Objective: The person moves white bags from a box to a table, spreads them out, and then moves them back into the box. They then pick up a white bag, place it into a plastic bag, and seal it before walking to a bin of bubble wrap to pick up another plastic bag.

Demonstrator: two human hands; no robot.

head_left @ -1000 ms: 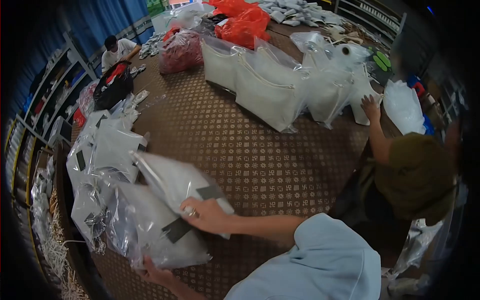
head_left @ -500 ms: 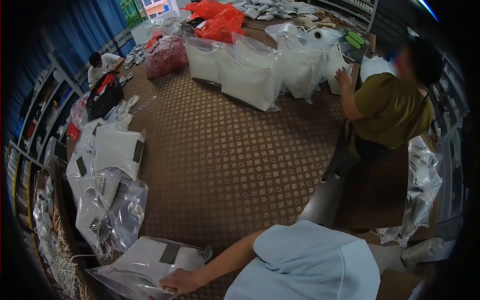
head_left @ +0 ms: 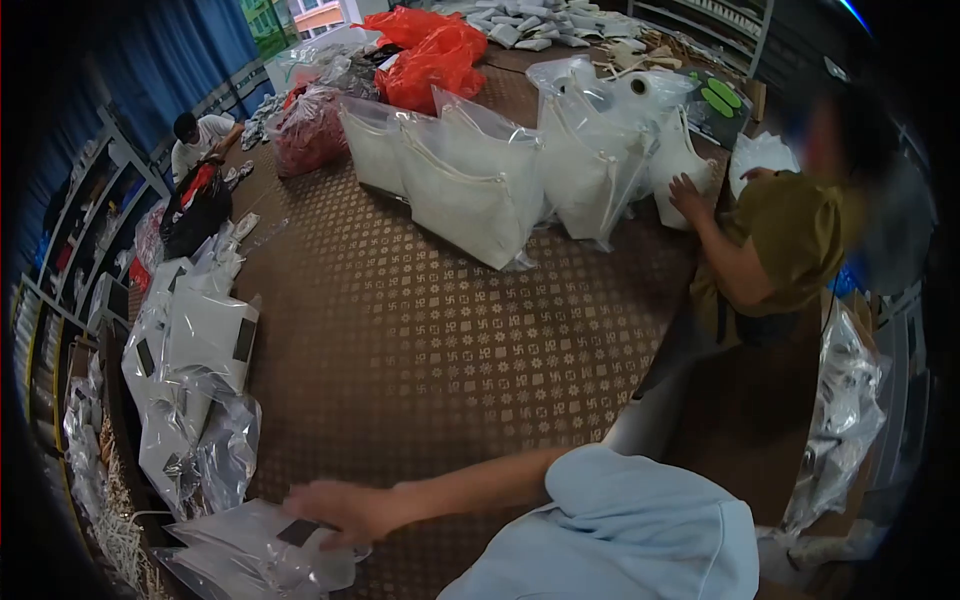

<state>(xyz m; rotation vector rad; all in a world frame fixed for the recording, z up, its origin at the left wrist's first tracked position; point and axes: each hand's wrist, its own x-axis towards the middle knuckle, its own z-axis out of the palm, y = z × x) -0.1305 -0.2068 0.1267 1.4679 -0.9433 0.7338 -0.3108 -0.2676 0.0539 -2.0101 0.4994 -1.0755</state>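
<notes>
Sleeve of pale blue (head_left: 640, 530) fills the near edge of the view, and from it a bare forearm reaches leftward across the bench (head_left: 440, 340), which wears a brown cloth with a small repeated pattern. At the end of that arm the right hand (head_left: 335, 508) lies flat, fingers spread wide, its grip loose and pressing down on a clear plastic bag (head_left: 255, 560) with a white pouch inside and a dark label near the hand. The bag rests at the near left corner of the bench. The left hand does not show.

Just beyond, along the left edge of the bench, lies a stack of similar bagged white pouches (head_left: 200, 340), some with dark labels, overlapping one another. Left of the bench, shredded white paper (head_left: 110, 520) lies below the edge, and shelving (head_left: 70, 250) runs along the wall.

Across the bench on the right a co-worker in an olive shirt (head_left: 790, 240) leans in, one hand (head_left: 690, 195) touching a white bag. Beside this person, off the bench, hangs a bundle of clear plastic (head_left: 840, 420).

Farther on, a row of white handbags in clear bags (head_left: 470, 190) stands upright across the middle of the bench. Behind them sit a sack of red items (head_left: 305, 135) and orange-red plastic bags (head_left: 430, 55). At the far left a person in a white shirt (head_left: 200, 135) bends over the bench beside a black bag (head_left: 200, 210).
</notes>
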